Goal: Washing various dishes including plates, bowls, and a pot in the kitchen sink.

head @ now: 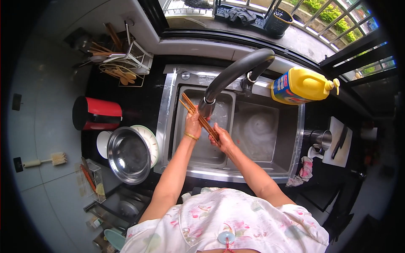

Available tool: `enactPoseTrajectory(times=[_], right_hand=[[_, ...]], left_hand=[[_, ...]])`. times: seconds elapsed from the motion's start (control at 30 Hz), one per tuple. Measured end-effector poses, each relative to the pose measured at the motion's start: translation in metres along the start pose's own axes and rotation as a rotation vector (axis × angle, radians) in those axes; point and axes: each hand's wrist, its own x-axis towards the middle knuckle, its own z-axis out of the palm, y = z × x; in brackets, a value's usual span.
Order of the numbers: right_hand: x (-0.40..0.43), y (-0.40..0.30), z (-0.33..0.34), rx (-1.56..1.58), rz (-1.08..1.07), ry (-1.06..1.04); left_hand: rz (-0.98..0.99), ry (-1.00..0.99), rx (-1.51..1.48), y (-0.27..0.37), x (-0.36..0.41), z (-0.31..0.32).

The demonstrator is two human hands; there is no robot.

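Note:
My left hand (192, 123) grips a bundle of several brown chopsticks (187, 101) near their middle, above the left basin (207, 159) of the sink. At the lower end of the bundle, my right hand (222, 138) has its fingers closed around the sticks. The chopsticks slant from upper left to lower right. Over my left hand hangs the spout of a black faucet (221, 83), which hides part of the bundle. Cloudy, foamy water lies in the right basin (284, 139).
A yellow pump jug (307, 85) stands behind the sink's right side. Left of the sink are a steel bowl (129, 155), a patterned plate (152, 145) and a red-and-black container (102, 113). A knife (340, 142) rests on a white cutting board (345, 158) at the right.

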Motion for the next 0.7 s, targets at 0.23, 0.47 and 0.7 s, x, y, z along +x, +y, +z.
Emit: enactPoseTrajectory(times=[0.23,0.47,0.7], right_hand=[[0.106,-0.015,0.041,0.122,0.0,0.35],[0.097,0.009,0.081,-0.051,-0.395,0.153],[0.053,-0.009,0.063,-0.91,-1.197,0.124]], left_hand=[[0.364,0.099,0.061,-0.002,-0.015,0.002],[0.404,0.23,0.08,0.009,-0.007,-0.009],[0.294,0.355,-0.099,0.02,0.018,0.0]])
